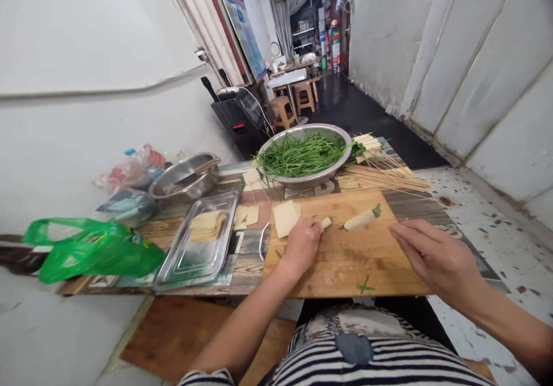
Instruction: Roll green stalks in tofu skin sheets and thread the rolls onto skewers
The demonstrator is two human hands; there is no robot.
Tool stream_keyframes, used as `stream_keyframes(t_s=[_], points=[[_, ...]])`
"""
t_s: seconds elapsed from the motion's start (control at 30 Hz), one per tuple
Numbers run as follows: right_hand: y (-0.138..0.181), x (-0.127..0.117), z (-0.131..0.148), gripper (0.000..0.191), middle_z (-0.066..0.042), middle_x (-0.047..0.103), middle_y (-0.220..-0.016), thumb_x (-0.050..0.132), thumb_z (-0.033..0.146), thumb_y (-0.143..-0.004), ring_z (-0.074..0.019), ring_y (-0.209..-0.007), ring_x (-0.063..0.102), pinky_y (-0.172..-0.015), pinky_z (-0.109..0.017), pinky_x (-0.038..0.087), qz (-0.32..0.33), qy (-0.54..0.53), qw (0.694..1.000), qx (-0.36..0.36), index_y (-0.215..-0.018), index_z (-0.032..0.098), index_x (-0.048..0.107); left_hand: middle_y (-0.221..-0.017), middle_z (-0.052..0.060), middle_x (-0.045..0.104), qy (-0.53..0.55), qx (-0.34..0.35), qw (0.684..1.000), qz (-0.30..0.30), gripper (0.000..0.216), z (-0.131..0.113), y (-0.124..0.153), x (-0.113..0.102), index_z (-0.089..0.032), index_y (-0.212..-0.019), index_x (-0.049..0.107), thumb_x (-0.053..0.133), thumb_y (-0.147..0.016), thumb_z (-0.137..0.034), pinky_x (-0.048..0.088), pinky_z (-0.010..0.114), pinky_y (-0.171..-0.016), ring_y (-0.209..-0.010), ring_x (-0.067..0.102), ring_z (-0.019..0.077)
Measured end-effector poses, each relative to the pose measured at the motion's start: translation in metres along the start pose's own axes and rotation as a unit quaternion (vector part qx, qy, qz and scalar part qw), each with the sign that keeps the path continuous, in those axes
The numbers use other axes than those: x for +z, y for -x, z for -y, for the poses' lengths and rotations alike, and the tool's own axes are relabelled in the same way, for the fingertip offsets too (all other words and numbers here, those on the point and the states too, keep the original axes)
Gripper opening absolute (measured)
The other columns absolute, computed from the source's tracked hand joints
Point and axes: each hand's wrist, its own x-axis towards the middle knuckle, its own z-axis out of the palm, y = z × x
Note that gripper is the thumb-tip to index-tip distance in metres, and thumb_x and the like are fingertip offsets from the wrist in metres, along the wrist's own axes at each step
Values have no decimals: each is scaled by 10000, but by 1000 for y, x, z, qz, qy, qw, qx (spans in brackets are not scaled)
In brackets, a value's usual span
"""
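Observation:
My left hand (pixel 302 242) rests on the wooden cutting board (pixel 345 259), fingers closed round a small pale tofu-skin roll (pixel 326 222) whose end sticks out. A second roll (pixel 360 219) with green chives inside lies just to its right. My right hand (pixel 425 253) hovers at the board's right edge, fingers pinched on a thin bamboo skewer (pixel 400 220) that is hard to make out. A flat square of tofu skin (pixel 286 218) lies left of my left hand.
A steel bowl of green chives (pixel 302 155) stands behind the board, with finished skewers (pixel 380 173) to its right. A steel tray (pixel 199 242) holds tofu-skin sheets. A smaller steel bowl (pixel 184 176) and green plastic bags (pixel 90 250) lie at left.

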Motion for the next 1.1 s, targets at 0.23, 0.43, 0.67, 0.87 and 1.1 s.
stream_keyframes(t_s=[0.23,0.43,0.67,0.87,1.1], points=[[13,36,15,322,-40,642,-731,372,230,-967,-141,-640,616,-584,-255,495,132,-99,985,52,-836,190,663,-866,65,664,52,-1,999,8,125,3,-4,-4,-155,-861,687,573,-905,-182,454,300,-764,-840,580,195],[27,62,12,287,-62,613,-807,372,159,-918,-160,-660,586,-609,-278,463,162,-11,986,46,-927,148,658,-868,85,659,35,-19,999,10,141,-2,-3,-3,-131,-912,690,555,-909,-171,462,314,-780,-855,582,208],[28,70,15,286,-55,587,-804,369,133,-930,-155,-643,561,-598,-277,428,184,16,981,59,-952,147,654,-852,91,662,36,-10,999,19,169,-1,-4,-5,-123,-886,699,536,-912,-159,470,315,-794,-853,588,212],[29,75,15,283,-54,571,-799,364,110,-924,-154,-649,545,-609,-278,414,191,8,979,69,-933,139,646,-834,93,657,38,-6,999,27,177,-1,-5,-5,-127,-891,696,522,-916,-152,470,321,-792,-857,590,212],[24,76,18,290,-56,562,-791,363,91,-911,-150,-640,542,-596,-275,406,215,0,973,83,-897,140,649,-830,90,665,36,2,999,25,184,1,-6,-4,-133,-834,691,527,-914,-155,475,316,-767,-823,589,204]])
